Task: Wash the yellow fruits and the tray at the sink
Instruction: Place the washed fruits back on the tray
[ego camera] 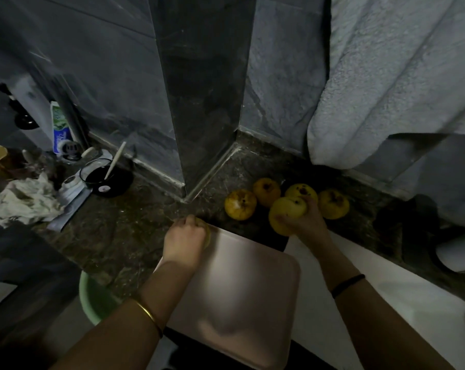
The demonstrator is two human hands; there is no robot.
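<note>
Head view: the left hand [184,243] is curled over a yellow fruit [208,234] at the far left corner of the pink tray [239,289]. Only the fruit's edge shows past the fingers. The right hand [305,222] grips a second fruit [286,210] from the right side, thumb beneath and fingertips on top, just past the tray's far right corner. Four loose fruits [240,204] sit in a row on the dark worktop [124,236] beyond the tray, by the wall. The held second fruit is in front of the middle two, and the right hand's fingertips are close to one of them. The tray lies flat between the forearms, with the white sink [386,303] to its right. A green basin [92,303] is low on the left.
</note>
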